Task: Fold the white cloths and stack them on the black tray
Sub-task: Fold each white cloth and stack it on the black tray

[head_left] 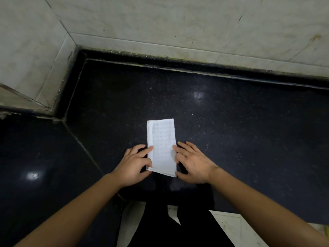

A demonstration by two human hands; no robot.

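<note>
One white cloth (162, 147) lies folded into a long narrow strip on the black stone counter (231, 122), its long side running away from me. My left hand (135, 164) rests against the strip's near left edge, fingers fairly straight, with fingertips and thumb touching the cloth. My right hand (192, 163) mirrors it on the near right edge, fingers spread and its thumb at the near right corner. Neither hand visibly lifts the cloth. No black tray is in view.
Pale marble walls (160, 24) close off the counter at the back and left, forming a corner. A second black counter slab (35, 166) joins on the left along a seam. The counter's front edge runs just below my wrists, with light floor tile (231, 227) beneath.
</note>
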